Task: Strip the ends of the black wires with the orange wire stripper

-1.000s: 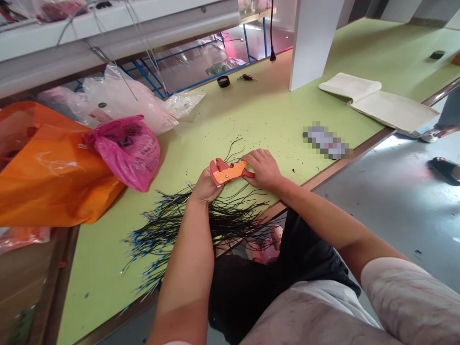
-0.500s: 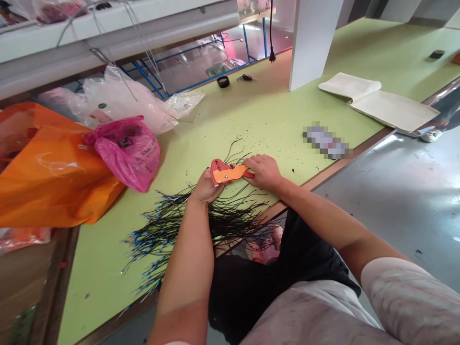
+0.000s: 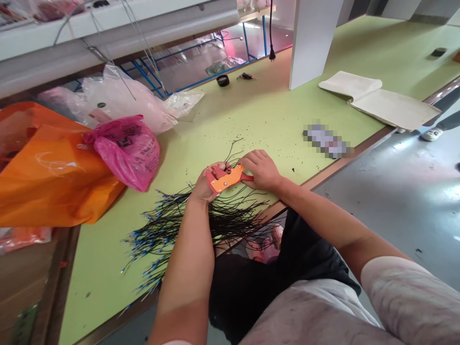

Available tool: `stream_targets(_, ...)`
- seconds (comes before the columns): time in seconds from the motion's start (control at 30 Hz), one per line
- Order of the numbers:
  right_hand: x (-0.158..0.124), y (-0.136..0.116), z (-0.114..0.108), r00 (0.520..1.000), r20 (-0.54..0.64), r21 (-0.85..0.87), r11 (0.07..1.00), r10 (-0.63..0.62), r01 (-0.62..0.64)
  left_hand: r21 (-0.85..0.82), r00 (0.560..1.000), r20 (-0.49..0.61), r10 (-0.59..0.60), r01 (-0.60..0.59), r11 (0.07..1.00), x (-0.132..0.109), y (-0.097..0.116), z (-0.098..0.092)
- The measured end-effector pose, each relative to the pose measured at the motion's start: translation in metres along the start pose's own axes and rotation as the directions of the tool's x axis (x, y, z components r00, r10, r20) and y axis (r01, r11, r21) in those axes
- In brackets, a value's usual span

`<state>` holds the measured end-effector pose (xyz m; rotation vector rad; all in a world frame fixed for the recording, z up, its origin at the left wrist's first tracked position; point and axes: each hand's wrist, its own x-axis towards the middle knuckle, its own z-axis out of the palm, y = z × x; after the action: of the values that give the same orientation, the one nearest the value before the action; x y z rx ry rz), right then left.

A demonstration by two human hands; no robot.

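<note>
An orange wire stripper (image 3: 224, 178) with red jaws is held over the green table (image 3: 273, 115). My right hand (image 3: 261, 168) is closed round its handles. My left hand (image 3: 205, 186) is closed on a bundle of thin black wires (image 3: 187, 215) and holds their ends at the tool's jaws. The wires fan out toward me and to the left, and many end in small blue tips. A few wire ends (image 3: 232, 147) stick out beyond the tool.
An orange plastic bag (image 3: 50, 172), a pink bag (image 3: 125, 148) and clear bags (image 3: 118, 98) lie at the left. A folded white cloth (image 3: 381, 100) lies at the right edge beside a white post (image 3: 311, 40). Black wire bits speckle the table.
The stripper's jaw end has tilted slightly down and left, closer to my left hand. A passer-by's foot at the right has moved away.
</note>
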<state>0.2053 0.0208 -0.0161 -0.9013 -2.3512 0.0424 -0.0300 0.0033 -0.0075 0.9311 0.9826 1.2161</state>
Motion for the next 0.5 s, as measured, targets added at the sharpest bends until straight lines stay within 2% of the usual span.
stream_targets(0.1,-0.0012,0.0015,-0.0001,0.999,-0.023,0.017,0.999,0.043,-0.042,0.005,1.000,0.001,0.019,-0.019,1.000,0.0006,-0.0026,-0.0025)
stream_targets(0.27,-0.0022,0.0049,0.0008,0.992,-0.042,0.022,0.993,0.118,-0.117,0.033,0.993,0.115,0.038,-0.042,0.999,-0.0007,-0.0014,-0.0048)
stream_targets(0.5,-0.0019,0.0026,0.0001,0.994,-0.026,0.034,0.993,0.110,-0.109,-0.020,0.986,0.154,0.064,-0.062,0.998,-0.0010,-0.0021,-0.0071)
